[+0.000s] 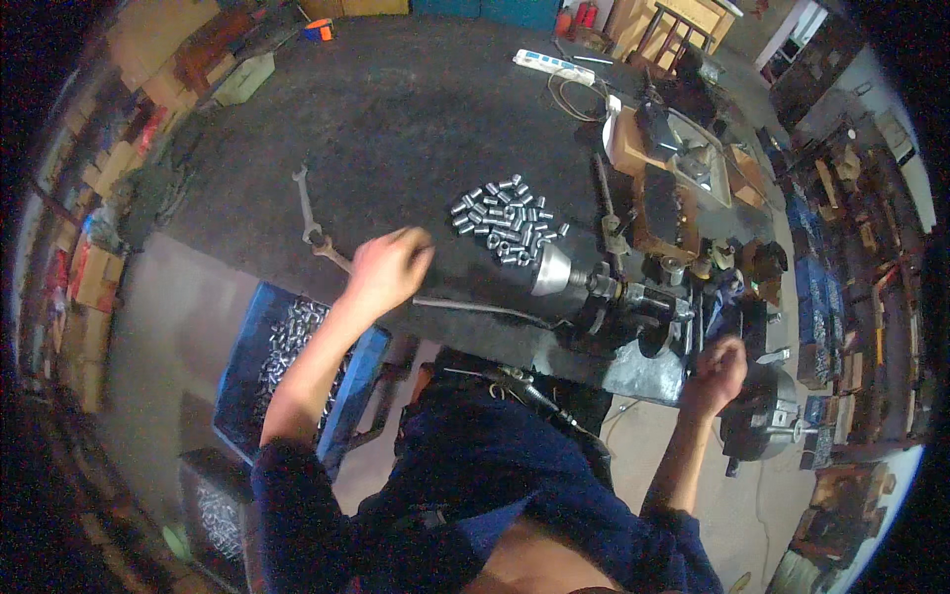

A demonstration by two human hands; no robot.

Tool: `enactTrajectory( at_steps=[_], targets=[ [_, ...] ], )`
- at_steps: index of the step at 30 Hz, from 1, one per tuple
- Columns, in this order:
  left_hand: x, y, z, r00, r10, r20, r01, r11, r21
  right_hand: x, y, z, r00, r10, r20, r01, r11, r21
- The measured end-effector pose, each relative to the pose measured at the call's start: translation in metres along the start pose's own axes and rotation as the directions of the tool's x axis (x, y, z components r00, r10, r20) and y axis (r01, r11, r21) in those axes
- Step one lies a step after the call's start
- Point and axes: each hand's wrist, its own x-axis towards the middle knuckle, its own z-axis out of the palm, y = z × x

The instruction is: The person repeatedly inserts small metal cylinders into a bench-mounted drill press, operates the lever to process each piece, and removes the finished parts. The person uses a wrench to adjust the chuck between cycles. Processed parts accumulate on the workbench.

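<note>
Near the sleeves (507, 220), blurred left hand (388, 269).

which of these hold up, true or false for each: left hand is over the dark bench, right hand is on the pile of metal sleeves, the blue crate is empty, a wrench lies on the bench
1. The left hand is over the dark bench. True.
2. The right hand rests on the pile of small metal sleeves. False: it is at the bench's right edge by the machine, well apart from the pile.
3. The blue crate is empty. False: it holds many small metal parts.
4. A wrench lies on the bench. True, beyond the left hand.
5. A white power strip lies at the bench's far side. True.
</note>
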Motion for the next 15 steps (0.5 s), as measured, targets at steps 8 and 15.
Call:
enactTrajectory(
  at_steps=[8,15],
  targets=[
    [0.066,-0.013,0.080,0.952,0.100,0.289,-0.155,0.972,0.175,0.008,0.086,-0.024,0.949,0.264,-0.173,-0.256,0.965,0.063],
    [0.056,-0.023,0.079,0.984,-0.030,0.175,0.014,0.996,0.089,0.001,0.087,-0.028,0.917,0.317,-0.240,-0.307,0.948,0.080]
  ],
)
